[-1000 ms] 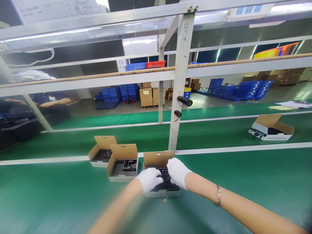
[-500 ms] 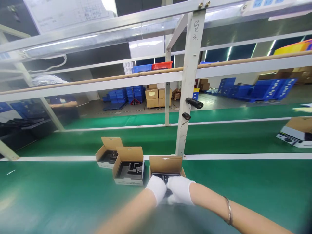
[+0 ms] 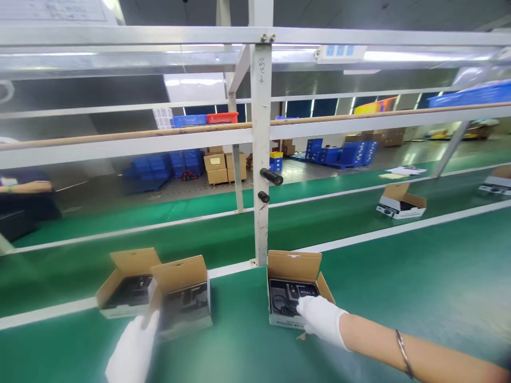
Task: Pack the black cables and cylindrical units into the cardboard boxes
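My right hand [image 3: 324, 321], in a white glove, is at the front right corner of an open cardboard box [image 3: 293, 321], closed on its edge with the fingertips over the inside. In this box lie a coiled black cable [image 3: 282, 305] and small black parts in a dark tray. My left hand [image 3: 132, 348], also gloved and smeared by motion, is at the near left side of a second open box [image 3: 180, 274]. Whether its fingers grip that box is unclear. Just left of it stands a third open box [image 3: 134, 260] with dark contents.
A white post [image 3: 261, 223] with two black knobs rises behind the boxes. Farther right, another open box [image 3: 401, 202] sits beyond the white strip. A shelf rail [image 3: 131, 143] crosses above the green table [image 3: 239, 346]. At the far left a person's arm [image 3: 30, 187] shows.
The view has turned right. My hands, together in the cable box before, are now apart: the left has gone to the left boxes. The cable box has shifted right past the post.
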{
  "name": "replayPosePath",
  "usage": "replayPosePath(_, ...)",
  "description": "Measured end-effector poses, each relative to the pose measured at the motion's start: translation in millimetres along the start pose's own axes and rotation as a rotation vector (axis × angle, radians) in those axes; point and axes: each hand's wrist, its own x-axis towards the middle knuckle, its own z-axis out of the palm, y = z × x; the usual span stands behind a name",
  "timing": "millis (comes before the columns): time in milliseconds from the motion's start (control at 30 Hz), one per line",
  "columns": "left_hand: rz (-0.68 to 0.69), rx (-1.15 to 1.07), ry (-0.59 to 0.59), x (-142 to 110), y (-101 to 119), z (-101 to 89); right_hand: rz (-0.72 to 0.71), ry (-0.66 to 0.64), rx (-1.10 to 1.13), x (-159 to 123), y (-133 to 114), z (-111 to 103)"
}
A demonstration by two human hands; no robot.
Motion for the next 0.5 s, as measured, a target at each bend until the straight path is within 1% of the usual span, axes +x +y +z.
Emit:
replayPosePath(33,0.097,0.074,0.068,2,8,6.0,0.021,0.000,0.007,-1,8,1)
replayPosePath(67,0.180,0.142,0.186,5,18,9.8,0.041,0.002,0.014,-2,15,2)
replayPosePath(100,0.230,0.200,0.320,7,26,11.6,0.060,0.004,0.018,-3,23,2)
replayPosePath(133,0.247,0.240,0.442,12,33,11.6,0.077,0.005,0.020,-2,31,1)
replayPosePath(167,0.230,0.256,0.523,17,37,10.6,0.091,0.005,0.020,0,40,-1)
replayPosePath(200,0.178,0.241,0.552,24,37,8.9,0.104,0.007,0.018,3,50,-4)
replayPosePath(233,0.100,0.202,0.524,32,35,7.0,0.115,0.010,0.014,9,60,-9)
replayPosePath(300,-0.061,0.117,0.344,48,25,3.5,0.140,0.013,0.002,28,79,-24)
replayPosePath(333,-0.111,0.089,0.246,54,19,2.0,0.157,0.011,-0.006,41,88,-33)
replayPosePath(367,-0.122,0.074,0.162,58,14,0.6,0.174,0.008,-0.014,56,95,-43)
replayPosePath(400,-0.100,0.069,0.094,61,10,-0.6,0.191,0.005,-0.020,73,101,-53)
replayPosePath(433,-0.053,0.065,0.044,61,7,-1.3,0.204,0.003,-0.023,89,105,-63)
replayPosePath(500,0.048,0.036,-0.016,59,5,0.0,0.219,0.006,-0.020,119,108,-83)
